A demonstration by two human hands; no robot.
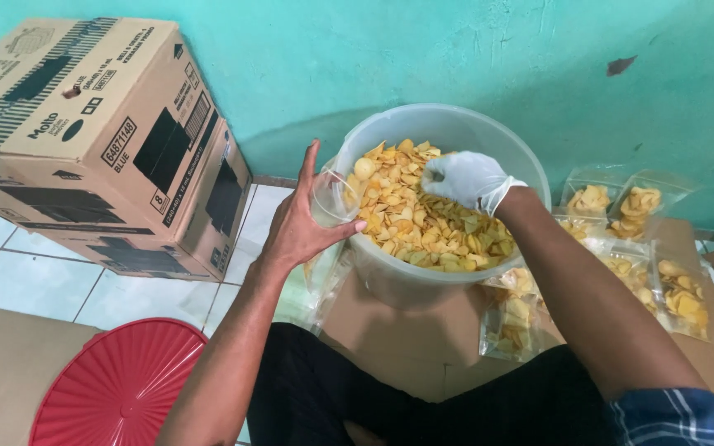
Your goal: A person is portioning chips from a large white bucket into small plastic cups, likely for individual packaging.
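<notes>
A large translucent tub [390, 277] heaped with yellow chips [423, 219] is seen standing on brown cardboard [423, 339] laid over the floor, directly ahead of the person and against a turquoise wall [456, 49]. The right hand [466, 177], covered by a white glove, is plunged into the far side of the heap with its fingers curled together around a clutch of chips, though how many are gripped cannot be told. The left hand [303, 219], bare, is held at the near left rim of the tub, its thumb and fingers closed on the mouth of a small clear plastic bag [332, 198], which is kept open and tilted toward the chips. The bag's opening thus lies just to the left of the gloved hand and slightly nearer the person, with only a short stretch of the heap between them; the right hand is the nearer of the two to the chips, the left merely touching the bag at the rim. Filled bags [638, 239] are seen lying to the right of the tub. A printed carton [101, 140] and a red lid [117, 384] are seen at the left.
</notes>
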